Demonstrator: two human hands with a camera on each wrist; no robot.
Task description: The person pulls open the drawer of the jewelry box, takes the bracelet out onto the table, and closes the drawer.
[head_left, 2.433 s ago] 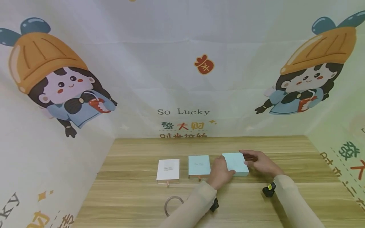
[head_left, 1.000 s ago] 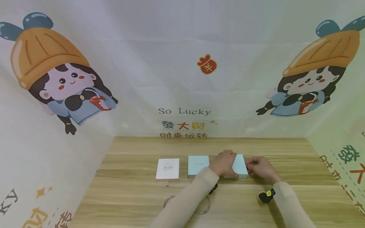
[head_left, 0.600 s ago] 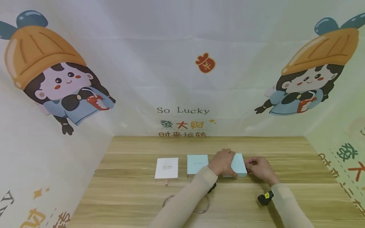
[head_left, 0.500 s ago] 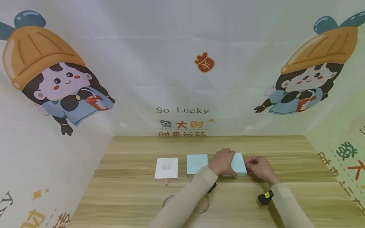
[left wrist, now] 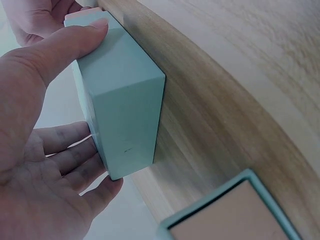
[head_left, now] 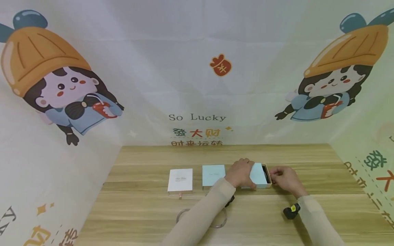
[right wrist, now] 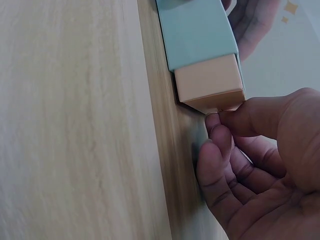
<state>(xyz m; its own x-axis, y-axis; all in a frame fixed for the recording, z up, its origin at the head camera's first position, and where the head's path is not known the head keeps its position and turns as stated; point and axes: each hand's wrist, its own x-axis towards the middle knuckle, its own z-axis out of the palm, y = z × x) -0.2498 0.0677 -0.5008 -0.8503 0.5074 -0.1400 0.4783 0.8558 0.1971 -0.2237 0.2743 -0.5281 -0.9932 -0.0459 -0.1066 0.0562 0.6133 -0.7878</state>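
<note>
A light-blue drawer box (head_left: 258,176) stands at the right of a row of boxes on the wooden table. My left hand (head_left: 240,174) grips its sleeve from the left, thumb on the near side and fingers along the far side. The box's peach-coloured drawer (right wrist: 210,79) sticks a little way out of the right end, with something dark inside. At the drawer's outer end, my right hand (head_left: 287,179) pinches with thumb and forefinger. What exactly lies between those fingertips is hidden, though the neighbouring boxes have small ribbon tabs.
To the left stand a second light-blue box (head_left: 213,175), partly behind the left arm, and a white box (head_left: 180,179) with a ribbon tab (head_left: 180,196). A clear greyish ring (head_left: 220,225) lies nearer, partly under the left sleeve. Printed cloth (head_left: 197,85) walls the table.
The left hand has shifted onto the box top and near side. The right hand came to the box's right end and moved right, and the drawer now sticks out there.
</note>
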